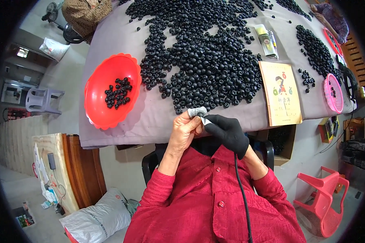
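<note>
My left hand (185,129) is bare and pinches a small grey sparkly pad (197,111) at the table's near edge. My right hand (228,131) wears a black glove and grips a thin metal tool (205,120) whose tip touches the pad; a black cord (241,190) runs down from that hand over my red shirt. Just beyond both hands lies a big heap of small black round parts (207,60) on the grey tablecloth (150,117). A red plastic bowl (97,109) with several black parts in it sits to the left of my left hand.
A thin booklet (280,93) lies right of the heap, with a small packet (267,39) above it. A pink basket (333,93) and another pile of black parts (316,50) are at far right, near another person's arm (332,18). Red chair (324,202), white sack (97,218), wooden bench (69,170) on the floor.
</note>
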A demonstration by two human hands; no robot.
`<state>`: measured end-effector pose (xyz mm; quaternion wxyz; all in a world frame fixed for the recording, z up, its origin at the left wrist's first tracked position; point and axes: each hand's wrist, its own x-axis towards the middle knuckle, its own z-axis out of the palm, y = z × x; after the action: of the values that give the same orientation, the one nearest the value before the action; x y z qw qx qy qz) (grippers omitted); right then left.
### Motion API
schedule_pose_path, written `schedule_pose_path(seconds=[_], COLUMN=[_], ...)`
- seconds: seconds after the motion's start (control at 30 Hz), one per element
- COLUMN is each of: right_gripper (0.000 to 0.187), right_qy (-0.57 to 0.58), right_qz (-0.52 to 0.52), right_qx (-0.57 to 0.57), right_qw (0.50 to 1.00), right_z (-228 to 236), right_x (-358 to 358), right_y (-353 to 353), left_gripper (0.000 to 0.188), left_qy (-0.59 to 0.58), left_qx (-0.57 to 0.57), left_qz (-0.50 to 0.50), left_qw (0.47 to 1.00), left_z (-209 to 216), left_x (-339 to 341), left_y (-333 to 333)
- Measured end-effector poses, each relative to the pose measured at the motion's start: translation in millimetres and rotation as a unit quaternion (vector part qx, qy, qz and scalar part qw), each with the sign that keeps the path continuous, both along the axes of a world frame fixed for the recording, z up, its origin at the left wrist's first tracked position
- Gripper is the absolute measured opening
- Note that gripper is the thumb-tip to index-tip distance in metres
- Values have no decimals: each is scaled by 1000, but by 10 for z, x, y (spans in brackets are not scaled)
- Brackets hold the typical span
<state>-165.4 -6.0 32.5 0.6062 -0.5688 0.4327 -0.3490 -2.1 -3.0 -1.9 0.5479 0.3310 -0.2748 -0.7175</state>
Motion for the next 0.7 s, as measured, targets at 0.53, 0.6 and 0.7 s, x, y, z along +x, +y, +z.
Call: schedule_pose_path(seconds=[0.53, 0.6, 0.7], right_gripper=[29, 30, 31], right_qy=[21, 67, 59], right_qz=[9, 5, 3], right_qx=[-3, -15, 18], right_qw=[1000, 998, 998], right_z=[-57, -57, 28], right_x=[2, -9, -12], right_y=[3, -7, 10], left_gripper=[20, 21, 20], left_qy=[-176, -262, -372], left_qx=[2, -69, -96], left_qz=[12, 109, 255], left_qw=[984, 956, 887], left_z=[171, 399, 792], left_x=[111, 281, 669], left_y=[129, 166, 76])
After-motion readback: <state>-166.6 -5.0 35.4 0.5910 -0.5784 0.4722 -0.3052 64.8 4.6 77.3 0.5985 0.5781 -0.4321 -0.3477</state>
